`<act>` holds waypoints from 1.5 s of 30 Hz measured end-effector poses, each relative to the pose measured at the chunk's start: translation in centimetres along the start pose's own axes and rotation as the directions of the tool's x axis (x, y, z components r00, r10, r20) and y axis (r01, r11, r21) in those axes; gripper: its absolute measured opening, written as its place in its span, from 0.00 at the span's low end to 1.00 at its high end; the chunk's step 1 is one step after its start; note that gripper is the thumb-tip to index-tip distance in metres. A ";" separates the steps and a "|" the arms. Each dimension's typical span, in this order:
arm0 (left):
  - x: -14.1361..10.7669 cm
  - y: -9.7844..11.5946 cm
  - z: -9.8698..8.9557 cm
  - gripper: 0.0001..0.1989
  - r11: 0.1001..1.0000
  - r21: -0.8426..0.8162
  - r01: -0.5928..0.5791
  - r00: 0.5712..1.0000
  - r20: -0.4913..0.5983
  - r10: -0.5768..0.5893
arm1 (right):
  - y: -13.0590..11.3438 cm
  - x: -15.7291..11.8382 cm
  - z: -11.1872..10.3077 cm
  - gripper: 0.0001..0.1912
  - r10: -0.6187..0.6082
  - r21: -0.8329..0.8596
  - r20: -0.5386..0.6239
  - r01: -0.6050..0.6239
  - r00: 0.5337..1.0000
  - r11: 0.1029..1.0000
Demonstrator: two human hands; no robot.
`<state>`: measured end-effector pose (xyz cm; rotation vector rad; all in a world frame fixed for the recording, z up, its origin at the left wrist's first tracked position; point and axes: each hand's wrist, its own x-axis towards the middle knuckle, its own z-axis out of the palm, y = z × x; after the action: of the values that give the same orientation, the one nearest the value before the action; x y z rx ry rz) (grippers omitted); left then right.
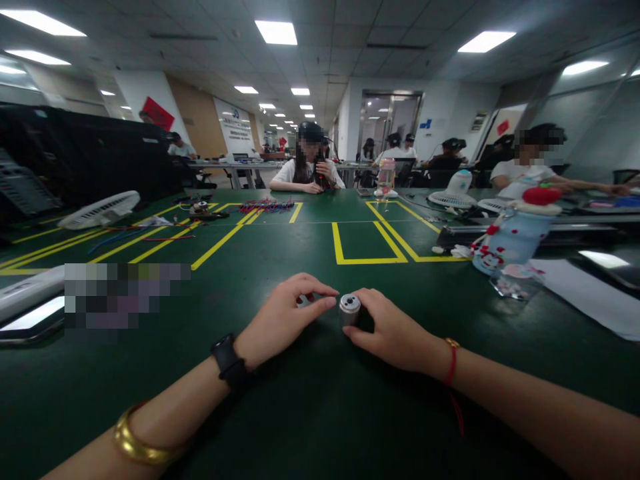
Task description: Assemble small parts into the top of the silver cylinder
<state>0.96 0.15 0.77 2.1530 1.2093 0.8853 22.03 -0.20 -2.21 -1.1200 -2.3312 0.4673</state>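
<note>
A small silver metal cylinder (349,312), which looks like a small electric motor, stands upright on the green table (280,427). Its top face has a dark centre and small holes. My right hand (387,327) grips it from the right, with thumb and fingers around its side. My left hand (287,313) is just to its left, thumb and forefinger stretched out and apart, their tips close to the rim. Between them I see no held thing; the other left fingers are partly hidden, with a bit of red showing behind the thumb.
Yellow tape lines (370,261) mark the table. A blue bottle (520,233) and white paper (585,293) are on the right. Red and blue wires (267,207) lie farther back. A white fan (100,209) lies at the left. Across the table sits a person (307,170).
</note>
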 end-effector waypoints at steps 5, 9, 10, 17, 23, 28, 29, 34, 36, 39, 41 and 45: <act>0.5 1.2 0.8 0.11 0.999 -0.002 -0.048 0.996 -0.076 0.048 | 0.0 0.0 0.1 0.13 -0.027 0.000 -0.008 0.027 1.000 1.000; 0.7 1.5 1.4 0.10 0.997 0.007 -0.074 0.995 -0.065 0.074 | 0.1 0.1 0.3 0.13 -0.023 -0.014 -0.023 0.022 0.999 1.000; 0.8 1.6 1.4 0.10 0.997 0.004 -0.076 0.996 -0.055 0.077 | 0.1 0.1 0.3 0.13 -0.019 -0.016 -0.020 0.019 1.000 1.000; 0.5 0.9 0.9 0.13 0.999 -0.040 -0.018 1.000 0.011 0.019 | 0.0 0.1 0.2 0.14 -0.019 0.008 -0.004 0.019 1.000 1.000; 0.3 -1.5 0.4 0.14 0.972 -0.148 0.184 0.982 0.000 -0.186 | -0.1 0.0 0.1 0.15 0.011 0.001 -0.005 -0.011 1.000 1.000; 0.4 -3.1 0.0 0.15 0.933 -0.238 0.269 0.962 0.013 -0.274 | -0.2 0.0 0.0 0.15 0.024 0.010 0.001 -0.024 1.000 1.000; 0.4 -3.3 0.0 0.15 0.929 -0.250 0.274 0.960 0.008 -0.281 | -0.2 0.0 0.0 0.15 0.025 0.010 0.004 -0.025 1.000 1.000; 0.3 -3.4 0.1 0.15 0.918 -0.284 0.277 0.958 0.008 -0.286 | -0.2 0.0 -0.1 0.14 0.026 0.002 0.013 -0.026 1.000 1.000; 0.3 -3.3 0.1 0.15 0.915 -0.288 0.282 0.957 0.019 -0.289 | -0.1 0.0 -0.2 0.14 0.025 0.001 0.016 -0.025 1.000 1.000; 0.3 -3.4 0.1 0.15 0.918 -0.284 0.277 0.959 0.026 -0.282 | -0.2 0.0 -0.3 0.14 0.030 0.007 0.020 -0.030 0.999 1.000; 0.4 -3.4 0.0 0.15 0.921 -0.277 0.273 0.961 0.027 -0.277 | -0.2 0.0 -0.3 0.14 0.034 0.010 0.023 -0.034 0.999 0.999; 0.4 -3.3 0.2 0.15 0.926 -0.263 0.270 0.962 0.035 -0.270 | -0.3 0.0 -0.2 0.14 0.029 0.005 0.016 -0.029 0.999 1.000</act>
<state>-0.54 2.07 -1.56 1.7255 1.2716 0.8722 21.95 -0.34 -1.90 -1.1534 -2.3291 0.4940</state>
